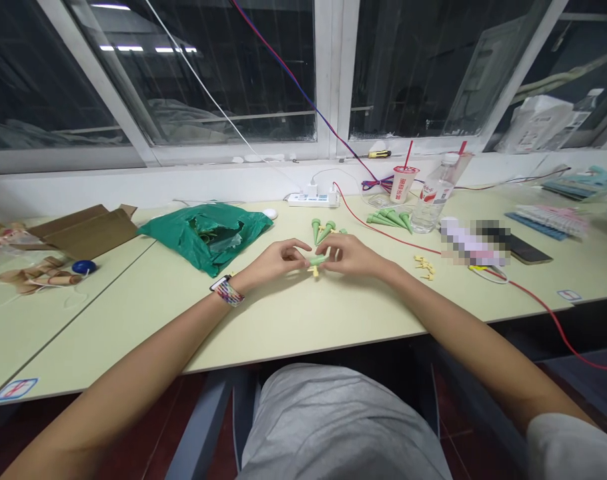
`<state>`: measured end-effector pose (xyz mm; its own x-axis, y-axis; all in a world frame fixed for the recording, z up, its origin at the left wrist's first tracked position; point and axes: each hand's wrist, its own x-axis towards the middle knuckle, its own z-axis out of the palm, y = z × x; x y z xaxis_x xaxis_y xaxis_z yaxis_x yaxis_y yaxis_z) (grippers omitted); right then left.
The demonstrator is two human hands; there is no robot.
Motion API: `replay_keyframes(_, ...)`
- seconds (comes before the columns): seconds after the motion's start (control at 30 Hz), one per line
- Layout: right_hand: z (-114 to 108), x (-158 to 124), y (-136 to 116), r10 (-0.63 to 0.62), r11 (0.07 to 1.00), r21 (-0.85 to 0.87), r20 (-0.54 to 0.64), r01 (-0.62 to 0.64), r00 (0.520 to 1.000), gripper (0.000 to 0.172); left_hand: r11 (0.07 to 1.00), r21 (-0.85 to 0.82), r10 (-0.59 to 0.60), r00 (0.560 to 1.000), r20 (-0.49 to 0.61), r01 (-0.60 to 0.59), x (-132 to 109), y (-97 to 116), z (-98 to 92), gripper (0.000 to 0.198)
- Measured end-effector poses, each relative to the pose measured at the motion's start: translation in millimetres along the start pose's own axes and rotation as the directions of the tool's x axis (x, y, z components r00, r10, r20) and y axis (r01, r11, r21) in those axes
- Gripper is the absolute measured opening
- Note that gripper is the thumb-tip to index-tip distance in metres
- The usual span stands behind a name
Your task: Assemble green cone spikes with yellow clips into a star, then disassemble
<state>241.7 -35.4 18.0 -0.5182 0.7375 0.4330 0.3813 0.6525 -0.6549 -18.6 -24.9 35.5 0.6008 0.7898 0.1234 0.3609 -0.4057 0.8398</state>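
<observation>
In front of me, my left hand (279, 259) and my right hand (349, 255) meet over the table, with fingers bent and tips pinched. Between them they hold a light-green plastic spike (317, 260) lying sideways, one end at each hand's fingertips. A small yellow plastic fitting (314, 272) shows just under it; whether the two are joined I cannot tell. Just beyond my fingers lie two more green spikes (326, 231) with wide round heads and yellow bits near them. Several yellow fittings (424, 267) are scattered to the right of my right hand.
A torn green plastic bag (183, 233) lies left. Behind are more green spikes (391, 219), a power strip (313, 199), a paper cup (403, 185) and a water bottle (430, 200). A red cable (383, 233) crosses the right side. Far left are a cardboard box (88, 230) and wooden pieces (41, 275).
</observation>
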Motion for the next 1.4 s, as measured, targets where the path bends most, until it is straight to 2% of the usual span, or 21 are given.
replay_keyframes(0.13,-23,-24,16,0.159,0.984,-0.075,-0.024,-0.160,0.987,0.024,0.999,0.027,0.043,0.993,-0.106,-0.041,4,-10,-0.7,0.035)
replay_keyframes(0.27,-35,-36,27,0.241,0.954,-0.163,-0.085,-0.252,0.967,0.026,0.999,0.021,0.046,0.991,-0.127,-0.044,7,-22,-3.5,0.033)
replay_keyframes(0.67,-32,-29,38,0.243,0.929,-0.238,-0.180,-0.282,0.953,0.024,0.998,-0.055,-0.023,0.989,-0.145,0.015,8,-17,-5.0,0.032)
replay_keyframes(0.9,-31,-26,44,0.223,0.932,-0.246,-0.184,-0.265,0.957,0.024,0.996,-0.084,-0.032,0.988,-0.153,0.019,7,-14,-3.7,0.028)
replay_keyframes(1.4,-33,-28,40,0.248,0.914,-0.277,-0.199,-0.297,0.948,0.019,0.996,-0.076,-0.060,0.988,-0.140,0.049,9,-15,-4.3,0.031)
